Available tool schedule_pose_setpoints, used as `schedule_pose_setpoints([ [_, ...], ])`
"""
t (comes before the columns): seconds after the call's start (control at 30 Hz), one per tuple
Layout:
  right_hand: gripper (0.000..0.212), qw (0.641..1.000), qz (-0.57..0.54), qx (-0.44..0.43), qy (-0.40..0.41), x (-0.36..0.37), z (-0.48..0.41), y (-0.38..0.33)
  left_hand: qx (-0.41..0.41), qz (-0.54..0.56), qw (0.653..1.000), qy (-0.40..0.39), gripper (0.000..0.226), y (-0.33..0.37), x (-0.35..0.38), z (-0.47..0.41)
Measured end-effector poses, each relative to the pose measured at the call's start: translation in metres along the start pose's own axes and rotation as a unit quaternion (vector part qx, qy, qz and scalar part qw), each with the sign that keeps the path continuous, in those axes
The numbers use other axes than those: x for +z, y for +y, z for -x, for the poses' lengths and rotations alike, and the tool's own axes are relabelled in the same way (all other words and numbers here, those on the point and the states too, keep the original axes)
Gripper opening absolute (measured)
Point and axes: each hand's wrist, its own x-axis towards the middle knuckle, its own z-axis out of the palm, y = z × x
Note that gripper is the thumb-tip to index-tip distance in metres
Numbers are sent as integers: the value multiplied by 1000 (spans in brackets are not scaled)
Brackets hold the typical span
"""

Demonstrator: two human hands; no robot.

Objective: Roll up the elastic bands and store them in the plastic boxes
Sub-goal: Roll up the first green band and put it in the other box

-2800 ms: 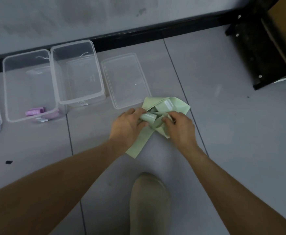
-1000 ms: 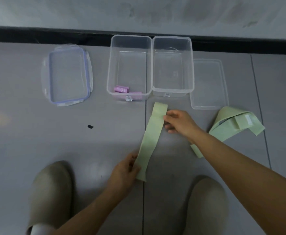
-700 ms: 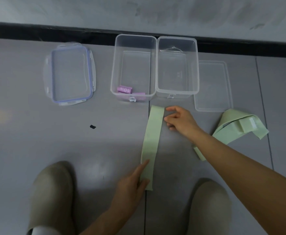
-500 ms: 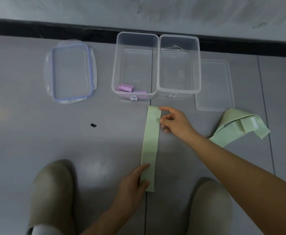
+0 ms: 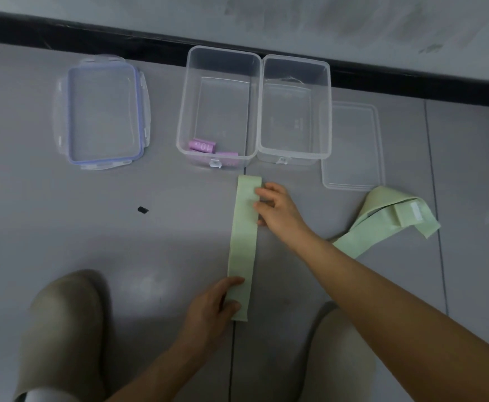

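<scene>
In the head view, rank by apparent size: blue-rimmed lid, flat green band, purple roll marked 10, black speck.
1. blue-rimmed lid
2. flat green band
3. purple roll marked 10
4. black speck
Gaps are plain; none look alike.

Pale green band (image 5: 243, 242) — purple rolls (image 5: 202, 145) — blue-rimmed lid (image 5: 104, 114).
</scene>
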Motion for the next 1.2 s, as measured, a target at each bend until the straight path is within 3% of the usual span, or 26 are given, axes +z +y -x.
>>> schedule_pose_setpoints([
  [0.13,33,997,-58,50,-15,2,-3,-2,11,-12,1000,-2,36,10,-4,-1],
  [0.3,33,994,-75,70,34,-23,-15,-10,15,-24,999,-15,23,27,-1,-9],
  [0.43,38,998,-17,54,14,-41,-21,-15,-2,-51,998,-38,31,47,10,-19],
  [0.5,40,999,34,18,-15,-45,-18,-13,18,-127,991,-45,43,49,9,-22],
  [0.63,36,955,275,-109,-11,-49,27,13,89,-328,940,-36,59,49,-4,-19],
  [0.73,21,927,335,-159,-56,-41,80,44,130,-337,932,-19,47,41,-13,-17],
  [0.87,34,884,418,-145,-151,-30,126,74,201,-351,914,-37,25,32,-14,-18],
  [0.97,27,862,457,-173,-136,-27,140,88,226,-363,902,-61,18,29,-10,-17],
  [1.2,19,861,464,-184,-98,-23,137,89,214,-362,906,-56,14,29,-2,-15],
])
